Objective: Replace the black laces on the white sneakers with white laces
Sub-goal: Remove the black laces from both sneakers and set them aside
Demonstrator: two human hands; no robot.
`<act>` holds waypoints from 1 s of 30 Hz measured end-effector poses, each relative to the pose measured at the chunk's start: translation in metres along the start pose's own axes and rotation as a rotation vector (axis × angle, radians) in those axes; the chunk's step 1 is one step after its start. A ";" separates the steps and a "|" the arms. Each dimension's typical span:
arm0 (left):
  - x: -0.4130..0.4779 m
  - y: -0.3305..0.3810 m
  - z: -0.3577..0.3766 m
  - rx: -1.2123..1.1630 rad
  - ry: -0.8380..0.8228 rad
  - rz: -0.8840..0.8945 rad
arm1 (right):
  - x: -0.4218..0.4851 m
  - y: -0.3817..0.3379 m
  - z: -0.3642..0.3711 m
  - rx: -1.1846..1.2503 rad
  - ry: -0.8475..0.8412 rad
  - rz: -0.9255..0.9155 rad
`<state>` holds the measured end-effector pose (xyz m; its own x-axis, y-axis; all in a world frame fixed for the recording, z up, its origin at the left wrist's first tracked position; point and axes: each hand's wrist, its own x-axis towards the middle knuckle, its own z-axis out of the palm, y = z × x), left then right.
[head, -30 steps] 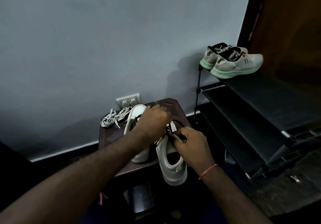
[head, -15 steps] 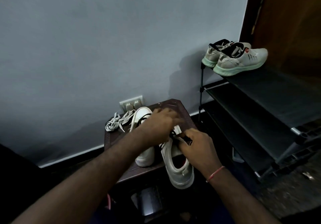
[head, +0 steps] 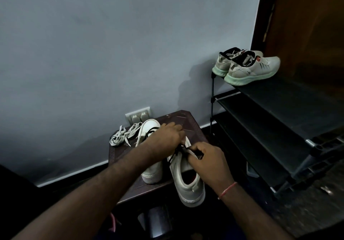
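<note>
Lower centre: the left hand (head: 167, 137) and right hand (head: 206, 163) each pinched the black lace (head: 179, 149) of the nearer white sneaker (head: 188, 185), apparently to unthread it. White laces (head: 123, 135) lay ready on the stool (head: 188, 122).

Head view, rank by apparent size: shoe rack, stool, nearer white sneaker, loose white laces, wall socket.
1. shoe rack
2. stool, though partly covered
3. nearer white sneaker; it is closest to the camera, so it looks bigger than it is
4. white laces and wall socket: these look about alike, so they are not ranked
</note>
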<state>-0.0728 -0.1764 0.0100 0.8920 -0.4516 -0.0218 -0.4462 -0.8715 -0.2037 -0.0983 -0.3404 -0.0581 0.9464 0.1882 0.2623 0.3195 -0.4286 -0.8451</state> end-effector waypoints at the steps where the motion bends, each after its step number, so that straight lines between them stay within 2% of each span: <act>1: 0.001 -0.006 0.002 -0.027 0.033 -0.011 | -0.001 0.000 0.000 0.028 0.005 0.014; 5: 0.002 -0.018 0.008 -0.053 0.241 -0.045 | -0.002 0.001 0.003 0.051 0.040 0.059; 7: 0.000 -0.017 0.007 -0.115 0.355 -0.182 | -0.002 0.002 0.004 0.076 0.036 0.077; 11: -0.031 0.021 0.008 -0.664 0.694 -0.577 | 0.000 0.001 0.002 0.349 -0.048 0.197; 12: -0.042 0.038 0.012 -0.757 0.694 -0.638 | 0.004 0.002 0.001 0.412 -0.056 0.250; 14: -0.061 0.068 0.026 -0.849 0.588 -0.724 | 0.012 0.005 0.001 0.444 -0.079 0.305; 17: -0.069 0.082 0.042 -0.868 0.494 -0.839 | 0.023 0.002 0.001 0.410 -0.194 0.274; 19: -0.067 0.082 0.044 -0.877 0.503 -0.872 | 0.029 -0.001 0.000 0.371 -0.258 0.247; 23: -0.064 0.083 0.048 -0.871 0.575 -0.885 | 0.039 0.006 0.007 0.209 -0.267 0.206; 24: -0.065 0.082 0.050 -0.861 0.585 -0.893 | 0.039 0.008 0.009 0.234 -0.255 0.230; 26: -0.066 0.082 0.051 -0.852 0.594 -0.901 | 0.039 0.011 0.014 0.434 -0.175 0.330; 28: -0.067 0.085 0.053 -0.859 0.598 -0.891 | 0.045 0.011 0.014 0.690 -0.008 0.440; 30: -0.068 0.088 0.055 -0.883 0.605 -0.883 | 0.053 0.010 0.008 0.844 0.115 0.505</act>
<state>-0.1689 -0.2117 -0.0606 0.8309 0.4929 0.2580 0.1430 -0.6375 0.7571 -0.0450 -0.3275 -0.0565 0.9754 0.0508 -0.2146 -0.2188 0.3439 -0.9132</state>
